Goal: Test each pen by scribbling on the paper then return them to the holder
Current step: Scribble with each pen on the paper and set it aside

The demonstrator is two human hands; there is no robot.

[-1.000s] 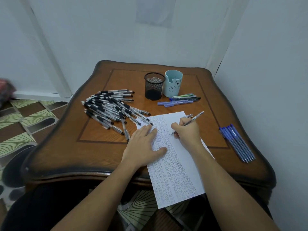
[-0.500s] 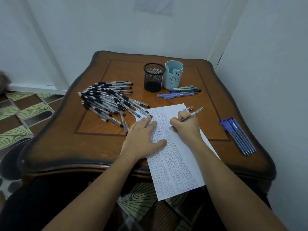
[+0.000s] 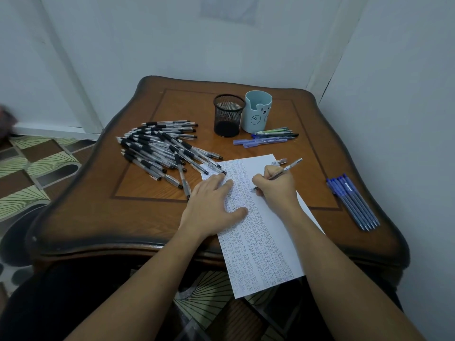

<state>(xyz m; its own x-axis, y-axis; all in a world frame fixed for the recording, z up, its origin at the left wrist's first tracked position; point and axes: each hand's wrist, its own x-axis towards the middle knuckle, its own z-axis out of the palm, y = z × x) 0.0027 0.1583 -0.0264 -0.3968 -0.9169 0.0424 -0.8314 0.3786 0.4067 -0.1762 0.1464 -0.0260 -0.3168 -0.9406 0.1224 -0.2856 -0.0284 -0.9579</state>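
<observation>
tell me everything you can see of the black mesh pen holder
The black mesh pen holder is a round cup of what looks like black wire mesh, with a solid rim and a dark solid base. It stands upright on the far part of the wooden table. No pens stick out of it. The light blue bear cup stands close against its right side; whether the two touch cannot be told.

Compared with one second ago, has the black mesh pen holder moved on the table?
No. The black mesh pen holder still stands directly left of the pale blue bear cup; only the camera shifted.
</observation>
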